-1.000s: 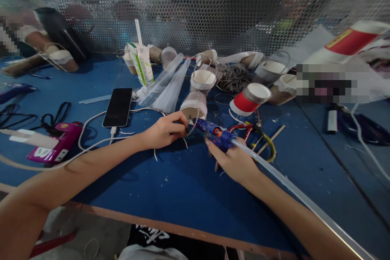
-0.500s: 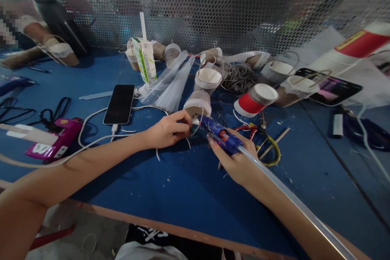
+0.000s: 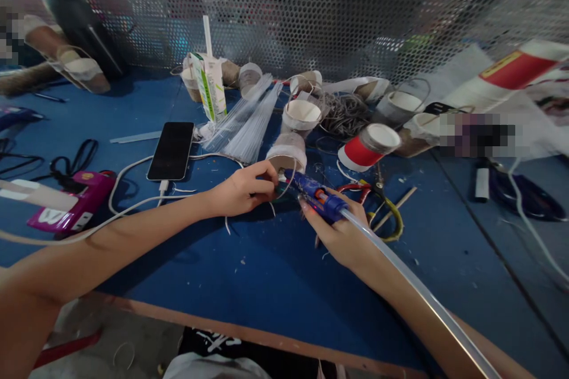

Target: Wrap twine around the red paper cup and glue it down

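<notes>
My right hand is wrapped round a blue hot glue gun, with a long clear glue stick running out of its back over my forearm. The nozzle points at the open mouth of a small paper cup lying on its side, its thin cord handle looping out in front. Beside that mouth, my left hand is closed in a pinch; its fingertips hide most of what they hold, and a bit of dark green shows there.
Behind stand more small cups, a drink carton and bundled clear glue sticks. To the left lie a phone on a white cable and a purple power strip. Yellow-and-red-handled scissors lie right of the glue gun.
The whole view has shifted slightly. Both hands, the glue gun and the cup keep nearly the same places relative to each other.
</notes>
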Demonstrator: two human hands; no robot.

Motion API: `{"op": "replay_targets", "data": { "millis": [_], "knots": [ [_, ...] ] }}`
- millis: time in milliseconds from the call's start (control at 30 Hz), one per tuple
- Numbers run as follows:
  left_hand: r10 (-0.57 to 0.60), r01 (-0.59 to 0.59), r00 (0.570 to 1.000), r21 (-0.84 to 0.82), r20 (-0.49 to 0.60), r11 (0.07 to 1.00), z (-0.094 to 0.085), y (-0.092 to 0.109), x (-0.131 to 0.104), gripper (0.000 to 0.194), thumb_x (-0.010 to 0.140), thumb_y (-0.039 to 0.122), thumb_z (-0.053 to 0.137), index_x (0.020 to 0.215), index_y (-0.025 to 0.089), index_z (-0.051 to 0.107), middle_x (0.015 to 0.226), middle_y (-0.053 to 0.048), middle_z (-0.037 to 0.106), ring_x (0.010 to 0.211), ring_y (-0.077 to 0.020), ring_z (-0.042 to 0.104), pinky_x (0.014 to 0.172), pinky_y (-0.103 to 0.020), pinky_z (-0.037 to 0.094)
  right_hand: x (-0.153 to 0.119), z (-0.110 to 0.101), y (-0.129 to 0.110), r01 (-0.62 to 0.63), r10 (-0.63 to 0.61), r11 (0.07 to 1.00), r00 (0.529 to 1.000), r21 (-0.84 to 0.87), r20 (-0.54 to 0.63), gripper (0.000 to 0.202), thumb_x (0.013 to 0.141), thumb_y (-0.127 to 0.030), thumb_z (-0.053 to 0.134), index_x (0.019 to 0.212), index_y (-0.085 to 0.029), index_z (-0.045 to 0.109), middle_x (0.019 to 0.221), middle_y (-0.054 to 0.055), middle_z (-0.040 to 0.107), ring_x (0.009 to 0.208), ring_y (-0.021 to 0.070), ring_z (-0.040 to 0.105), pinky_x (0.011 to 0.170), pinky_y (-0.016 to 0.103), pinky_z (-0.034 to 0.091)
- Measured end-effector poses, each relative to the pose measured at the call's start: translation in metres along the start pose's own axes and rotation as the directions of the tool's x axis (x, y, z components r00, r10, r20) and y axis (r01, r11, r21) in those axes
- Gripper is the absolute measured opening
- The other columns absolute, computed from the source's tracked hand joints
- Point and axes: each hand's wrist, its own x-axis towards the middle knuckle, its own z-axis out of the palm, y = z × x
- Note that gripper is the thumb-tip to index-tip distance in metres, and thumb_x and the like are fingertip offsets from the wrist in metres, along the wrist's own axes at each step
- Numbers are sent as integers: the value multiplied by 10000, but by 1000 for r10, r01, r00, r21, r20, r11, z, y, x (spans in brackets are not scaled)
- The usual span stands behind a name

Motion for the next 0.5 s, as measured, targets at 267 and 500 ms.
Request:
{"op": "replay_targets", "data": {
  "millis": [267, 500],
  "knots": [
    [1, -1, 1000, -3, 3, 1000, 0, 0, 0, 193, 889, 91, 572, 709, 156, 595, 904, -56, 603, 811, -116, 614, 682, -232, 549, 4, 1, -1, -15, 13, 1000, 998, 26, 64, 271, 843, -316, 568, 597, -228, 498, 597, 18, 594, 531, 169, 589, 538, 309, 478],
    [-10, 11, 999, -28, 39, 1000, 1, -1, -1, 200, 899, 85, 553, 715, 153, 592, 928, -62, 587, 829, -115, 602, 700, -233, 543, 4, 2, 0, -123, 118, 992, 986, 37, 115, 235, 851, -364, 560, 672, -212, 546, 624, 13, 601, 376, 118, 491, 380, 280, 394]
  ]
}}
